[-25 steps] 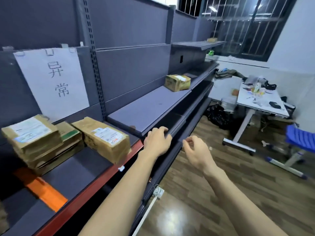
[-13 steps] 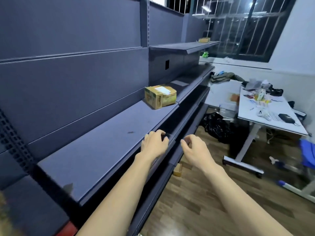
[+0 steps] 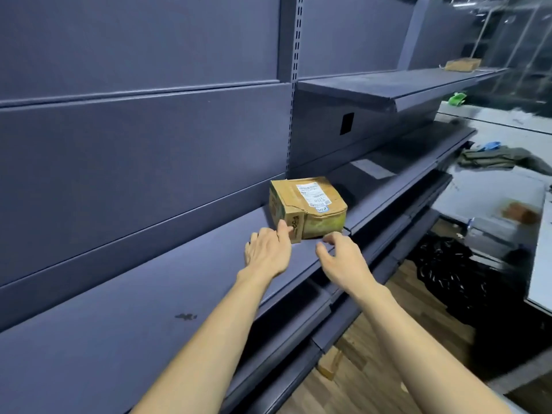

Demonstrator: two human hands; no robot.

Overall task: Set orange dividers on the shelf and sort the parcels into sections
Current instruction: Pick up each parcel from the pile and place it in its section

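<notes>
Head view: left hand [image 3: 266, 253] fingertips behind parcel [image 3: 309, 206]

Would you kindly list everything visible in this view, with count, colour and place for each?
parcel: one, brown with a white label, on the middle shelf by the back panel.
far parcel: one, brown, far end of the upper shelf.
middle shelf: one, dark blue-grey, running left to right.
upper shelf: one, dark blue-grey, upper right.
black bag: one, on the floor at right.
green cloth: one, olive, on the white surface at right.
small box: one, brown, on the wooden floor below the shelves.
left hand: one, fingers straight, fingertip at the parcel's near corner.
right hand: one, loosely curled near the shelf edge, holding nothing.
</notes>
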